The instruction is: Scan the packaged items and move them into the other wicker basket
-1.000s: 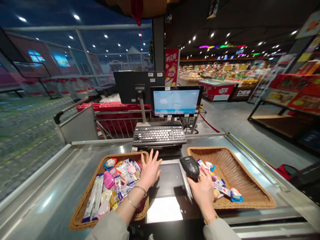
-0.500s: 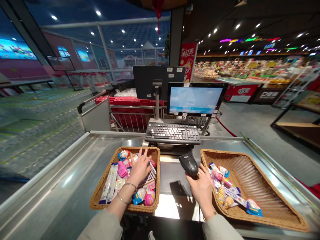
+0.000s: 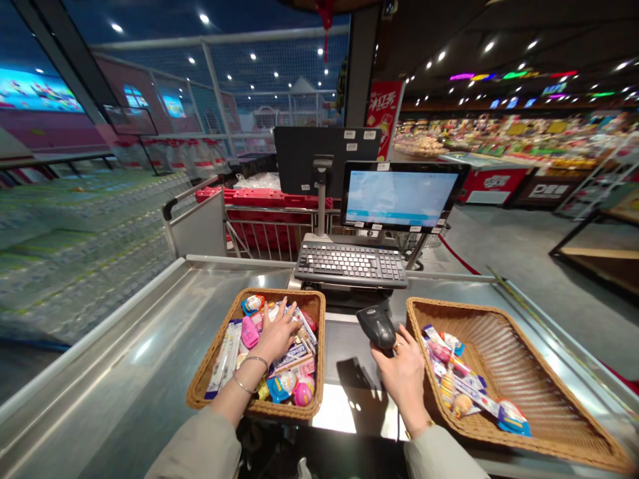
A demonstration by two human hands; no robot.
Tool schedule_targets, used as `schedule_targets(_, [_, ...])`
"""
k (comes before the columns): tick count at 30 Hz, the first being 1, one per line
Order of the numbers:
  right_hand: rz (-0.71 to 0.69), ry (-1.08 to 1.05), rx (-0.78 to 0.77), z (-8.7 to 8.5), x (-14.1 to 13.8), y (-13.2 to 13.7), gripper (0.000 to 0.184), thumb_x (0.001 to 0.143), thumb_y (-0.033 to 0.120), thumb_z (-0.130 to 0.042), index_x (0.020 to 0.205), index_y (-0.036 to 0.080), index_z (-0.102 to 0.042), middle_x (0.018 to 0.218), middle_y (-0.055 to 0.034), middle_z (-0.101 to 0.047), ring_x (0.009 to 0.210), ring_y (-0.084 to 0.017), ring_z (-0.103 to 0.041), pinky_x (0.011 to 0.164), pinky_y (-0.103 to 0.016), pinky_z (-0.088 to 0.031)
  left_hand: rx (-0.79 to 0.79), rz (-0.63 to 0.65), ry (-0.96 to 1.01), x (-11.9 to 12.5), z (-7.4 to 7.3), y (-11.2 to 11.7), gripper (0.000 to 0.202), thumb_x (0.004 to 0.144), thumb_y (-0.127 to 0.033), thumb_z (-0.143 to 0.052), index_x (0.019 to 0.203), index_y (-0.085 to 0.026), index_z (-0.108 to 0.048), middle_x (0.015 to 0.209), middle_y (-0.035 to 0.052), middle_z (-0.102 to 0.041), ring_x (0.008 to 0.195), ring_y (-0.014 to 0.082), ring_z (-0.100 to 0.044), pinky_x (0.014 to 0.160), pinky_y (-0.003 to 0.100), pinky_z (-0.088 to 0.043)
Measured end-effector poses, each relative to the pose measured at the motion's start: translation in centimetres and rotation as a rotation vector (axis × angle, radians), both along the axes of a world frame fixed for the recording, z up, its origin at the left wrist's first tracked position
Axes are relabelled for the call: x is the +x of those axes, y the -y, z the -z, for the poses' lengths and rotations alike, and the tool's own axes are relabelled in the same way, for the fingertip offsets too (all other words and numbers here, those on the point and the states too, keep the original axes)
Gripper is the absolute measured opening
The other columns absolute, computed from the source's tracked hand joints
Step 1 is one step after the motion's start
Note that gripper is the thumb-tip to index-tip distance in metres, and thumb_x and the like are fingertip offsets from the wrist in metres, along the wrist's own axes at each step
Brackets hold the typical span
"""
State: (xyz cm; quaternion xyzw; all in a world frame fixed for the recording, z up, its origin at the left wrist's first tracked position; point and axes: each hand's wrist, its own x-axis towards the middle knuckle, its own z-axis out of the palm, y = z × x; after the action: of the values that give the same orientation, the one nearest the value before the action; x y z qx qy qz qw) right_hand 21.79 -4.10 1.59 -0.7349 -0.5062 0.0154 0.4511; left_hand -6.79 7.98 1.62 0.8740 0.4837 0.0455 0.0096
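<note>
Your right hand (image 3: 403, 370) grips the barcode scanner (image 3: 377, 326), short of the far edge of the table (image 3: 150, 349); likely light, stiff. Left hand (image 3: 276, 336) spread over wrapped sweets (image 3: 295, 360) in left wicker basket (image 3: 321, 352); probably slippery, pinch ends.

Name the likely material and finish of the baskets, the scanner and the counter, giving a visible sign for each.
Left basket and right basket: wicker, or plastic imitating it, slightly shiny; woven strands show.
Scanner in the right hand: probably hard plastic, dark and smooth, with a soft highlight.
Counter: apparently metal, perhaps satin-finished stainless steel; its grey surface carries blurred bright reflections.
</note>
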Motion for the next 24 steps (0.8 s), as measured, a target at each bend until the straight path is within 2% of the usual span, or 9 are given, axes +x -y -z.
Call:
schedule_targets(5, [0.019,0.008,-0.031,0.2,0.3,0.3,0.027,0.073,0.041,-0.063,0.084,0.019,-0.074,0.107,-0.0152,-0.074,0.128,-0.034,-0.052,0.104,-0.049,-0.041,0.006,0.009,-0.011,0.4,-0.1,-0.7,0.025,0.085,-0.025,-0.064,0.108,-0.029,-0.073,0.159,0.0076,-0.041,0.151,0.0382,-0.023,0.114,0.077,0.003])
schedule_targets(7, [0.017,0.007,-0.03,0.2,0.3,0.4,0.027,0.074,0.042,-0.063,0.083,0.019,-0.074,0.106,-0.0151,-0.074,0.128,-0.034,-0.052,0.104,-0.049,-0.041,0.018,-0.032,-0.012,0.8,0.0,-0.9,0.019,0.088,-0.032,-0.063,0.101,-0.026,-0.074,0.157,0.0081,-0.044,0.151,0.0386,-0.023,0.114,0.077,0.004])
schedule_targets(10, [0.023,0.008,-0.031,0.4,0.4,0.6,0.029,0.074,0.043,-0.063,0.085,0.019,-0.074,0.108,-0.0162,-0.073,0.129,-0.034,-0.052,0.103,-0.05,-0.042,0.035,-0.099,-0.009,1.6,0.4,-1.2,0.024,0.089,-0.043,-0.062,0.091,-0.024,-0.075,0.153,0.009,-0.049,0.151,0.0402,-0.024,0.114,0.077,0.004])
schedule_targets(16, [0.045,0.028,-0.022,0.2,0.3,0.7,0.031,0.073,0.042,-0.063,0.089,0.018,-0.075,0.114,-0.0183,-0.072,0.127,-0.034,-0.054,0.102,-0.05,-0.043,0.009,-0.146,-0.016,2.7,1.4,-1.5,0.032,0.083,-0.052,-0.068,0.084,-0.02,-0.073,0.151,0.0131,-0.051,0.15,0.042,-0.024,0.114,0.077,0.004])
schedule_targets(24, [0.028,0.026,-0.011,0.4,0.3,0.7,0.028,0.074,0.041,-0.064,0.088,0.019,-0.075,0.11,-0.0164,-0.073,0.128,-0.034,-0.054,0.102,-0.049,-0.044,-0.158,-0.222,0.026,1.5,1.6,-1.2,0.033,0.072,-0.053,-0.077,0.079,-0.021,-0.069,0.155,0.011,-0.046,0.151,0.0436,-0.018,0.109,0.081,0.003])
